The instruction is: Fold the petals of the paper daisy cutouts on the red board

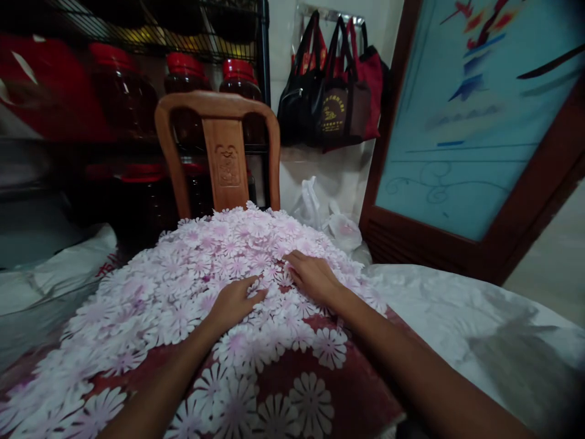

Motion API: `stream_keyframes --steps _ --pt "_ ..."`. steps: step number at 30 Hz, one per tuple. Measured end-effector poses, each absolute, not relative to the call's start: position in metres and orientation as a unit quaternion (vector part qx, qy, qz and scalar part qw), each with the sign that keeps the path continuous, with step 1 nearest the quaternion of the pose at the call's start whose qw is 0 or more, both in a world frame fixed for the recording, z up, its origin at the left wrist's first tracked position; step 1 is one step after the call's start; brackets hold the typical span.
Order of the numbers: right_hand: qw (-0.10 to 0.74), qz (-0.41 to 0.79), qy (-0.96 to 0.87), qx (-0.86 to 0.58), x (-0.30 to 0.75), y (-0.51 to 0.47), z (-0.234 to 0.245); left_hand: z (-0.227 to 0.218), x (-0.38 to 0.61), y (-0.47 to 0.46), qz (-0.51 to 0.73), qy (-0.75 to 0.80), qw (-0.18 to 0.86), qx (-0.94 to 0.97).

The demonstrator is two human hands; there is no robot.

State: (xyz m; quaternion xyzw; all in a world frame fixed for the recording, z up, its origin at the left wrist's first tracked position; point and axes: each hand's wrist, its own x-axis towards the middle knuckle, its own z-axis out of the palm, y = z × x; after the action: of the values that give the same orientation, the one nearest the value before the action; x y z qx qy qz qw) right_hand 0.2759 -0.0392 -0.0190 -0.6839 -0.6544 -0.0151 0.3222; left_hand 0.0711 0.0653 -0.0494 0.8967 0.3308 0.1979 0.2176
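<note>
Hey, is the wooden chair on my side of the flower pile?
No, the carved wooden chair stands beyond the pile of pale flower cutouts, which the left hand and right hand reach into from the near side.

room: above flower pile (201, 265), between left hand (234, 302) and right hand (314, 277) | barrier: chair back (226, 158) beyond pile

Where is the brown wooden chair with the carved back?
In the head view, the brown wooden chair is left of centre, just beyond the heap of white-and-pink flower-shaped pieces and in front of dark jars with red lids.
</note>
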Motion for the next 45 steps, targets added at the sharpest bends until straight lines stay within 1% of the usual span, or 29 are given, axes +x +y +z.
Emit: stream_keyframes --steps 3,5,7,10,14,17,21,24,27,32,40,45 --pt "0.231 -0.019 -0.666 -0.709 0.275 -0.037 -0.027 -0.048 0.07 0.064 0.193 0.335 0.213 0.897" --pt "0.207 -0.021 -0.658 -0.724 0.277 -0.036 -0.029 -0.047 0.07 0.064 0.191 0.334 0.211 0.899" --pt "0.211 -0.021 -0.65 -0.73 0.279 -0.036 -0.029 -0.047 0.07 0.064 0.189 0.333 0.209 0.9" --pt "0.263 -0.019 -0.634 -0.727 0.278 -0.038 -0.027 -0.046 0.069 0.062 0.188 0.334 0.206 0.9" --pt "0.397 -0.004 -0.594 -0.7 0.277 -0.037 -0.024 -0.043 0.068 0.058 0.199 0.332 0.214 0.897" --pt "0.491 0.059 -0.579 -0.648 0.276 -0.029 -0.022 -0.039 0.068 0.054 0.235 0.337 0.238 0.88" --pt "0.562 0.176 -0.572 -0.571 0.266 -0.021 -0.018 -0.034 0.072 0.051 0.35 0.306 0.315 0.828" --pt "0.584 0.243 -0.561 -0.534 0.254 -0.021 -0.016 -0.029 0.077 0.049 0.404 0.281 0.383 0.782" --pt "0.587 0.29 -0.555 -0.513 0.244 -0.023 -0.014 -0.023 0.08 0.045 0.397 0.262 0.445 0.759" --pt "0.592 0.304 -0.547 -0.508 0.237 -0.027 -0.013 -0.017 0.082 0.041 0.394 0.244 0.527 0.713" --pt "0.596 0.277 -0.55 -0.516 0.233 -0.03 -0.015 -0.016 0.079 0.041 0.401 0.255 0.568 0.672" --pt "0.611 0.278 -0.541 -0.506 0.236 -0.028 -0.016 -0.015 0.077 0.037 0.422 0.261 0.551 0.671"
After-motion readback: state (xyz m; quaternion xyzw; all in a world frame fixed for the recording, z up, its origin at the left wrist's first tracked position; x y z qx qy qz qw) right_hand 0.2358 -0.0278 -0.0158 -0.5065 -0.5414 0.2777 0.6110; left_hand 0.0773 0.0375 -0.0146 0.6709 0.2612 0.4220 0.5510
